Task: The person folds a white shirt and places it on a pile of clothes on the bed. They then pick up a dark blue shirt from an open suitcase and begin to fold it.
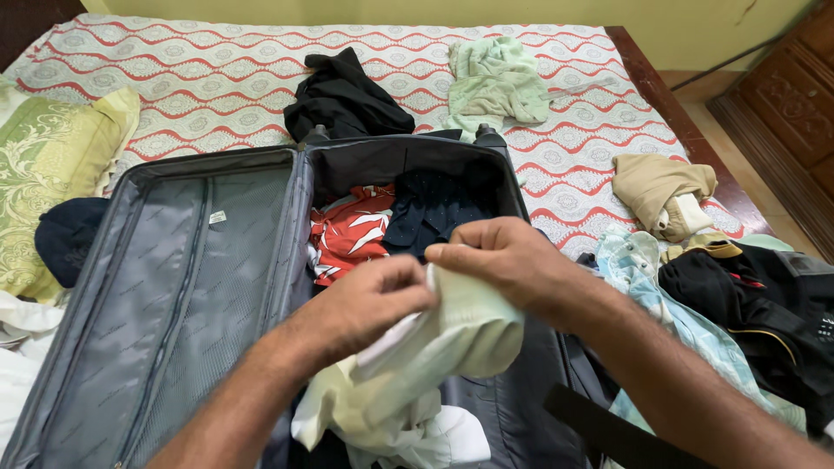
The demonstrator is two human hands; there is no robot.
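Both hands are on a pale green garment (452,334), rolled or folded into a thick bundle, held over the near end of the open suitcase (408,174) on the bed (217,78). Left hand (369,300) is pinched shut on the cloth at the bundle's upper left edge; right hand (499,256) is closed over the top, fingers curled round the fold. Bundle's long axis runs approx. diagonal, from lower left near the person up to the right, w/ loose white-ish ends hanging down at the near side. The hands sit side by side, almost touching, right hand a bit farther from the person and nearer the packed stuff. Straight ahead of the bundle, in the suitcase's right half, lie a red-and-white shirt (352,230) and a dark navy garment (434,213); the grey lid (174,287) lies open to the left. Around on the bed: black clothing (343,100), light green top (495,78), beige item (660,187), a heap of dark and pale blue clothes (738,295) at right, pillow (52,174) at left.
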